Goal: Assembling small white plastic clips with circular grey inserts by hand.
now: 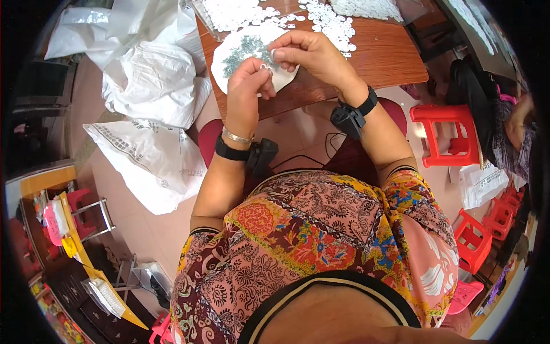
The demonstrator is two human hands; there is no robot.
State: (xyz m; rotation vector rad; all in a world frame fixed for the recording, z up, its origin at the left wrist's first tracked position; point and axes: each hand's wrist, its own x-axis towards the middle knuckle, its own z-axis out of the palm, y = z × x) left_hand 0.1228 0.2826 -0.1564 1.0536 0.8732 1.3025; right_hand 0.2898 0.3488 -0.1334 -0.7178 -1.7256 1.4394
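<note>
My left hand (248, 86) is closed in a pinch over the near part of a round white plate, with a small white piece (264, 67) at its fingertips. Close beside it on the right, my right hand (306, 54) also pinches; what sits between its thumb and finger is too small to make out. The white plate (220, 60) carries a heap of small grey metal-looking bits (247, 49), partly hidden by my hands. Beyond the plate, many small white plastic pieces (326, 23) with holes lie spread on the brown wooden table (378, 63).
White sacks (149, 80) stand on the floor left of the table, with a flatter white bag (154, 160) nearer me. A red stool (447, 135) is at the right, and more red stools (472, 241) are behind it. Another person's arm (518, 123) shows at the far right.
</note>
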